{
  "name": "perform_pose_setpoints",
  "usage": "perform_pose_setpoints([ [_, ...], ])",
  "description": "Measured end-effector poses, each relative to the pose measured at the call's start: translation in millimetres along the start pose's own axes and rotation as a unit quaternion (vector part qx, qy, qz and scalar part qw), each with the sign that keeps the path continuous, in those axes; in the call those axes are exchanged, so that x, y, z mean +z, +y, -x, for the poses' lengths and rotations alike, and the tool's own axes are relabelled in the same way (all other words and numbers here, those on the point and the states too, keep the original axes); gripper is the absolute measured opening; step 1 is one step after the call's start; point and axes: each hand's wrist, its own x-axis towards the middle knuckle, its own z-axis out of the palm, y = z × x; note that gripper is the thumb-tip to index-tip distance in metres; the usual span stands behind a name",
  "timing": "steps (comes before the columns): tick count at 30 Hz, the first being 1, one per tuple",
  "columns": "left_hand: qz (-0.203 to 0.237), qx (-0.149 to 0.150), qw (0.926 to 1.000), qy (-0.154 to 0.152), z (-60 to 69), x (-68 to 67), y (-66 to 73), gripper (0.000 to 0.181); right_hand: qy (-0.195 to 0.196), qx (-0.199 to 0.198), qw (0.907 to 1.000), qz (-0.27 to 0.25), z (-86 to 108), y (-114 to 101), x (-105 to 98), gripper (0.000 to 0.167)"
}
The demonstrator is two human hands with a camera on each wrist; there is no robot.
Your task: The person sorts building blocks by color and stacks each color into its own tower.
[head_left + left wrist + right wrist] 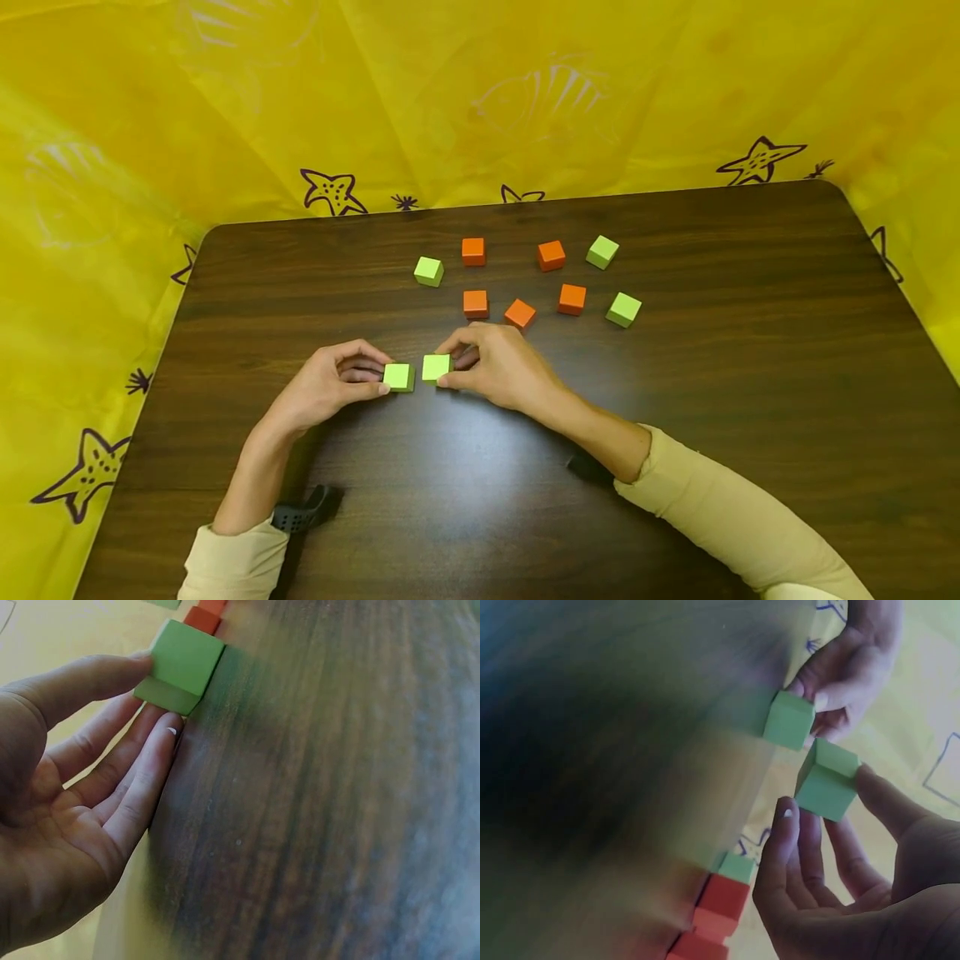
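Between thumb and fingers, my left hand (pixel 326 383) pinches a light green cube (pixel 397 377), low at the table surface. A second light green cube (pixel 437 368) is pinched by my right hand (pixel 502 367), just to the right of the first. A narrow gap separates the two cubes in the head view. In the left wrist view the thumb presses one side of the green cube (pixel 187 656). The right wrist view has the right hand's green cube (pixel 827 780) in front, with the left hand's cube (pixel 789 720) beyond it.
Beyond the hands on the dark wooden table (pixel 300 275) lie several orange cubes (pixel 572 299) and three more green cubes, one at the left (pixel 429 272) and two at the right. An orange cube (pixel 520 314) lies close to the right hand. Yellow patterned cloth (pixel 420 100) surrounds the table.
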Motion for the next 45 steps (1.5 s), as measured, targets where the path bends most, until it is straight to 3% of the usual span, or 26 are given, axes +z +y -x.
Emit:
perform_pose_setpoints([
  [5,0.002,-0.001,1.0,0.0,-0.3,-0.1,-0.1,0.03,-0.01,-0.008,0.9995,0.028,-3.9,-3.9,6.4,0.028],
  [17,0.007,-0.002,0.9999,-0.008,0.5,-1.8,0.6,0.031,-0.033,-0.002,0.9988,0.036,-11.6,-9.3,16.3,0.027],
  [30,0.003,-0.003,1.0,-0.007,-0.1,-2.0,-0.5,0.032,-0.027,0.002,0.9956,0.09,-15.6,-7.3,22.2,0.027],
  [45,0.001,0.0,0.9999,-0.01,-0.5,-2.0,-0.6,0.031,-0.024,0.013,0.9932,0.113,-19.9,-4.0,26.5,0.024],
])
